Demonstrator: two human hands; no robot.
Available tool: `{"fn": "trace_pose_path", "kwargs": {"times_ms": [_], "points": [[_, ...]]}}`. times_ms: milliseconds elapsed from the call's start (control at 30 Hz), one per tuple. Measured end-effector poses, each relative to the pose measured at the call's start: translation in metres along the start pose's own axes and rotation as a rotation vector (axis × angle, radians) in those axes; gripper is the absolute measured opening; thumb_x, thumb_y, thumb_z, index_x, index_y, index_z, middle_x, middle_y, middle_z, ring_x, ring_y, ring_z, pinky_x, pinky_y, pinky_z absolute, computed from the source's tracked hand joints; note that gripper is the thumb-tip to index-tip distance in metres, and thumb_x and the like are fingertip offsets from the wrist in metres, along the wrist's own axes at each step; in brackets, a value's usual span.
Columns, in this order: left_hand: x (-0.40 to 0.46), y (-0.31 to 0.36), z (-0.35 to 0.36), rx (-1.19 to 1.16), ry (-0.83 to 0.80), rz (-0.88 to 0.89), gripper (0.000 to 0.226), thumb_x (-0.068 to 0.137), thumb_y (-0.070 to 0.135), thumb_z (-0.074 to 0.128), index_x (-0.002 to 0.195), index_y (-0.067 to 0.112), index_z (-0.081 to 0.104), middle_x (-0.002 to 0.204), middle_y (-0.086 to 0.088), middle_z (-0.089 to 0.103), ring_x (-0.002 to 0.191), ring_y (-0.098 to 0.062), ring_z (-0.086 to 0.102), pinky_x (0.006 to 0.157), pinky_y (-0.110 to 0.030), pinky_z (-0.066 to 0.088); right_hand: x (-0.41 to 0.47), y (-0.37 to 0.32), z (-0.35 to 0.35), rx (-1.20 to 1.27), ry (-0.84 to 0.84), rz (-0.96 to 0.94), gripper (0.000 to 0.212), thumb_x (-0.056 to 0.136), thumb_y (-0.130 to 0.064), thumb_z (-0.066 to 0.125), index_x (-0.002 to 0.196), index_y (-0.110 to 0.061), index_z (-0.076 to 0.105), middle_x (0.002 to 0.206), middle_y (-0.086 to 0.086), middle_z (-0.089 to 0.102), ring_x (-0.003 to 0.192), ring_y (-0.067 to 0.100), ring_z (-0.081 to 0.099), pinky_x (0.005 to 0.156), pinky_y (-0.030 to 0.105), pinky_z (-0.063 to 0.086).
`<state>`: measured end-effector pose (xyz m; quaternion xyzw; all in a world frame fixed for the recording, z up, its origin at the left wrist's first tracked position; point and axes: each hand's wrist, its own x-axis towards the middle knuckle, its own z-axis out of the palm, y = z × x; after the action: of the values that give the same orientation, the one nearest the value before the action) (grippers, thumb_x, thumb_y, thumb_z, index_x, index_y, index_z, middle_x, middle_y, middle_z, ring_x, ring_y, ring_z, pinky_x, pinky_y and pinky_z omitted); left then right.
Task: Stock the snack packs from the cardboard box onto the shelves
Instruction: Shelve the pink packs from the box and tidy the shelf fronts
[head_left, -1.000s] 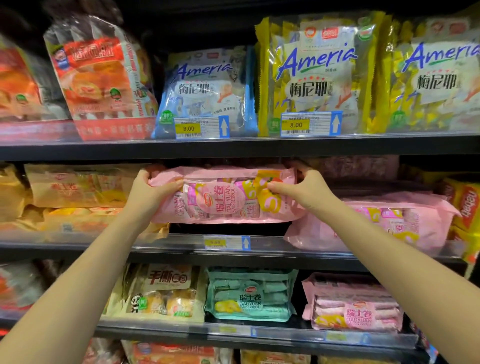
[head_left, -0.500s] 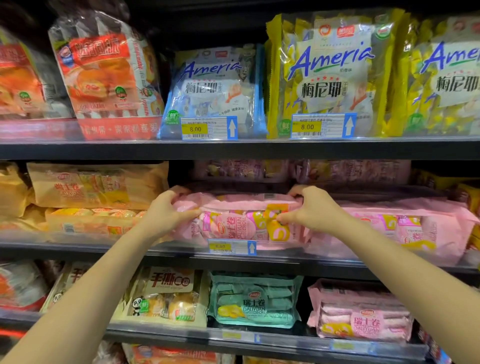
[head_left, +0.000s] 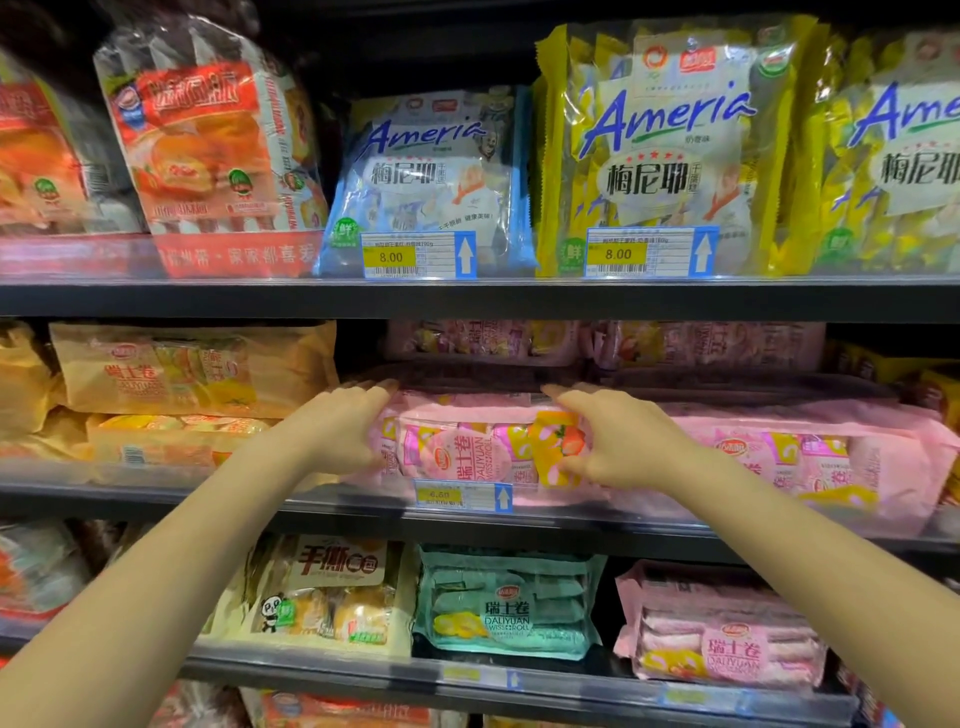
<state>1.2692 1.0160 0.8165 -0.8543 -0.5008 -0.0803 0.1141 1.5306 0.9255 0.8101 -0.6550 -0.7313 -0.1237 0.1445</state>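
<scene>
Pink snack pack lies flat at the front of the middle shelf, directly behind a price tag reading 6.80. Long axis runs left to right, parallel to the shelf edge; printed face tilts toward the aisle, label text turned sideways.

Two hands on it. Left hand rests against the pack's left end, fingers spread and loosely extended over the top edge, not gripping. Right hand is open too, fingers reaching over the top right corner, thumb low against the front face. Whether either hand presses or only touches, cannot tell.

Count on the middle shelf: one more pink pack just to the right, same orientation; at least two pink packs farther back, dim; two tan packs stacked to the left.

Upper shelf: one blue Ameria bag, two yellow Ameria bags visible, two red-orange bread bags, all upright. Two tags there read 8.00.

Lower shelf: one cream bread pack, one teal Swiss roll pack, one pink pack.

Shelving is dark metal with clear front lips; store aisle, interior behind the goods dark.
</scene>
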Motion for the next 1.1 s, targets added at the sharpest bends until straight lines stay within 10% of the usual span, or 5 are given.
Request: {"fn": "trace_pose_path", "kwargs": {"times_ms": [900,1100], "points": [[0.006,0.017,0.009,0.074,0.033,-0.013,0.072,0.081,0.046,0.060,0.138,0.013,0.030,0.139,-0.010,0.044,0.129,-0.030,0.040,0.109,-0.043,0.029,-0.010,0.013,-0.005,-0.206,-0.005,-0.047,0.080,0.085,-0.061,0.048,0.148,-0.027,0.012,0.147,-0.001,0.037,0.127,0.024,0.044,0.098,0.035,0.037],[0.021,0.103,-0.007,-0.176,0.139,0.242,0.080,0.079,0.041,0.063,0.143,0.012,0.025,0.136,-0.015,0.044,0.123,-0.033,0.043,0.104,-0.040,0.032,-0.038,0.036,-0.025,-0.141,-0.020,0.096,0.079,0.084,-0.059,0.052,0.147,-0.025,0.019,0.147,0.001,0.038,0.128,0.027,0.043,0.101,0.036,0.036]]}}
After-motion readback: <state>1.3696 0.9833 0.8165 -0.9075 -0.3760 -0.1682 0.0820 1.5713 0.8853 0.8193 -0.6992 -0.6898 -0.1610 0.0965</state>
